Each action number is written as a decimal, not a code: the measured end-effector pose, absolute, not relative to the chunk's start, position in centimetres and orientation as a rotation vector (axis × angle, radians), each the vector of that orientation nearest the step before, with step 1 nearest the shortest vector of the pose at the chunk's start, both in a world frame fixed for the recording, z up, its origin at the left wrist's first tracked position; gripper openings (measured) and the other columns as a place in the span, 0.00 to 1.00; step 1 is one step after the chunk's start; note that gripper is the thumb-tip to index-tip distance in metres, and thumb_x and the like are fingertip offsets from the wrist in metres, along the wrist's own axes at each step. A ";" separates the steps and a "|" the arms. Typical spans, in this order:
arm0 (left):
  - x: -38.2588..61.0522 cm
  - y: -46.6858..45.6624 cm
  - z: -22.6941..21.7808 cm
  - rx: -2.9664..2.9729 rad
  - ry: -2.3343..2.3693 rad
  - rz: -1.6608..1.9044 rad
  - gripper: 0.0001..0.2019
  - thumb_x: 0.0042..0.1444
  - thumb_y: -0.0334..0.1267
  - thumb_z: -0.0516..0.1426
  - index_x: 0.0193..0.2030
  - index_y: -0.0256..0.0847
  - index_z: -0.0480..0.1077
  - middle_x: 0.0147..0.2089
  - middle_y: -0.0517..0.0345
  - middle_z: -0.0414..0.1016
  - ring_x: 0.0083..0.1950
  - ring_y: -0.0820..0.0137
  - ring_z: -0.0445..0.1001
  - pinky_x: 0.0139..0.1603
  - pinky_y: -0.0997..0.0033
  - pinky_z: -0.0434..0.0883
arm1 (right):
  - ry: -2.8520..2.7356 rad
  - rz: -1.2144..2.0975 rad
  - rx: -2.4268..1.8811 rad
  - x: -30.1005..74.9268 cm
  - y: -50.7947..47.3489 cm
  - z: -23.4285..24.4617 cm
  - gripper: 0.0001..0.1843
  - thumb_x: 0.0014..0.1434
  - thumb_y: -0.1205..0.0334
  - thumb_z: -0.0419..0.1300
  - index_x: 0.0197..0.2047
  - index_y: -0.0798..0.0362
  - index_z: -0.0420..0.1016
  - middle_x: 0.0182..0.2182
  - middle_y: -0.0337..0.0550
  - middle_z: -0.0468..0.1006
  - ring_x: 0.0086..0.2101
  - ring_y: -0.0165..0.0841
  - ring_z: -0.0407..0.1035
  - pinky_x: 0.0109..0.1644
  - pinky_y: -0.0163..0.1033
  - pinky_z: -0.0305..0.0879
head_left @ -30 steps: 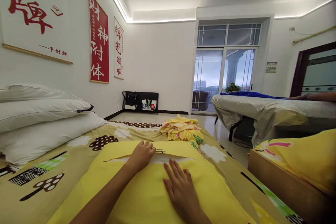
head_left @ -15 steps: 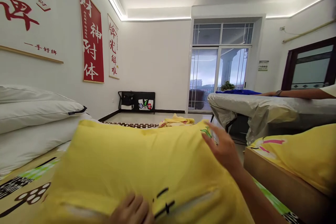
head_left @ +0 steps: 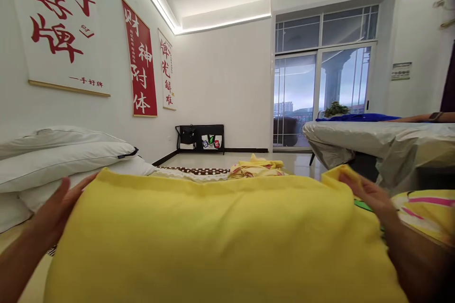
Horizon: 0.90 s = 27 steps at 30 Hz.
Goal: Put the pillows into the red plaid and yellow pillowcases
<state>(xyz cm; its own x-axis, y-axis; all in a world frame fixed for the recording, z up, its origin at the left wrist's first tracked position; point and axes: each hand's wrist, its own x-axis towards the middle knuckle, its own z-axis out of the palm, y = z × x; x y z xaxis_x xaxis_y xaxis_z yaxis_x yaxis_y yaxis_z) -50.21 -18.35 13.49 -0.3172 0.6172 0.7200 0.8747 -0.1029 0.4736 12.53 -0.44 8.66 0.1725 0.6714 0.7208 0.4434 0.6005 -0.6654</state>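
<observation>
1. White walls close the back of the room, with a glass door right of the frame's centre.
2. Pale floor shows in a strip at mid-frame, between a crumpled yellow cloth and the plastic-covered table at right.
3. Filling the lower centre is a yellow pillow, its top edge running nearly level across the frame; the bottom runs out of view.
4. At lower left, the person's left hand is at the pillow's upper left corner, thumb raised apart from the fingers.
5. At lower right, the right hand pinches the upper right corner between thumb and fingers, drawing the fabric into a peak.
6. White pillows are stacked just beyond the left hand, leaving it little room on that side.
7. Another yellow pillow sits near the right wrist, at the frame's right edge.
8. Another person's forearm rests over blue cloth on the table.
</observation>
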 end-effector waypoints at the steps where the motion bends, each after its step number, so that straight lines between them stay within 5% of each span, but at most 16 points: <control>1: -50.4 -18.0 13.4 -1.705 -2.053 -1.623 0.38 0.54 0.70 0.35 0.43 0.44 0.74 0.23 0.61 0.76 0.31 0.65 0.72 0.33 0.64 0.70 | -1.536 0.216 -1.008 12.6 -0.3 8.7 0.28 0.52 0.36 0.53 0.42 0.51 0.75 0.31 0.51 0.79 0.29 0.41 0.73 0.33 0.43 0.68; 4: -49.9 -16.4 13.5 -1.465 -2.328 -2.460 0.27 0.50 0.63 0.55 0.41 0.40 0.71 0.20 0.63 0.73 0.26 0.67 0.72 0.31 0.62 0.71 | -1.778 -0.069 -1.135 13.1 -0.6 10.4 0.23 0.50 0.38 0.53 0.33 0.48 0.74 0.26 0.48 0.76 0.27 0.41 0.71 0.31 0.43 0.62; 6: -48.9 -16.0 14.1 -1.201 -2.272 -2.647 0.24 0.49 0.55 0.60 0.48 0.42 0.68 0.21 0.67 0.72 0.25 0.70 0.71 0.30 0.66 0.71 | -1.659 -0.408 -1.284 13.5 -1.2 12.1 0.22 0.53 0.39 0.48 0.29 0.47 0.71 0.19 0.44 0.71 0.22 0.38 0.66 0.28 0.42 0.56; 10: -46.5 -16.9 15.2 -1.288 -2.163 -2.449 0.28 0.49 0.56 0.60 0.52 0.41 0.68 0.23 0.70 0.70 0.24 0.75 0.68 0.26 0.77 0.67 | -1.450 -0.606 -1.360 12.4 -1.5 11.8 0.21 0.60 0.47 0.41 0.29 0.48 0.66 0.17 0.42 0.66 0.20 0.36 0.62 0.26 0.38 0.52; 15: -45.5 -17.3 14.7 -1.136 -2.145 -2.389 0.26 0.50 0.56 0.59 0.50 0.41 0.69 0.25 0.70 0.68 0.24 0.78 0.63 0.22 0.82 0.63 | -1.980 -0.828 -1.377 11.1 0.2 9.0 0.12 0.58 0.61 0.48 0.32 0.52 0.71 0.23 0.48 0.74 0.25 0.36 0.67 0.28 0.37 0.50; 18: -45.9 -15.9 15.5 -1.196 -2.080 -2.407 0.25 0.52 0.55 0.58 0.51 0.41 0.69 0.28 0.69 0.67 0.26 0.77 0.64 0.25 0.81 0.64 | -1.673 -1.024 -1.597 12.7 1.5 12.9 0.16 0.63 0.56 0.46 0.36 0.53 0.73 0.20 0.49 0.72 0.23 0.36 0.65 0.27 0.38 0.47; 23: -45.1 -11.0 17.0 -1.287 -2.027 -1.789 0.23 0.61 0.47 0.49 0.57 0.34 0.64 0.47 0.53 0.71 0.45 0.64 0.70 0.47 0.62 0.69 | -1.541 -0.993 -1.501 11.8 3.0 19.5 0.22 0.64 0.54 0.43 0.36 0.55 0.75 0.26 0.55 0.74 0.32 0.43 0.69 0.38 0.48 0.57; 27: -40.2 -4.7 11.3 -1.741 -1.714 -1.273 0.27 0.61 0.45 0.45 0.65 0.38 0.55 0.66 0.46 0.59 0.66 0.59 0.58 0.65 0.56 0.56 | -1.782 -0.805 -1.370 2.8 4.1 13.6 0.22 0.64 0.54 0.45 0.53 0.56 0.71 0.46 0.58 0.76 0.48 0.48 0.68 0.51 0.54 0.58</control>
<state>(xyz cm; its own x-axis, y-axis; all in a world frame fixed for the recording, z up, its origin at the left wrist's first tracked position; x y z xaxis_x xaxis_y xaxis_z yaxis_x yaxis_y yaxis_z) -40.15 -4.65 11.34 -0.1569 0.5828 0.7973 0.9316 -0.1808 0.3154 2.84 4.12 13.56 -0.1598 0.5096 0.8454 0.9712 0.2344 0.0422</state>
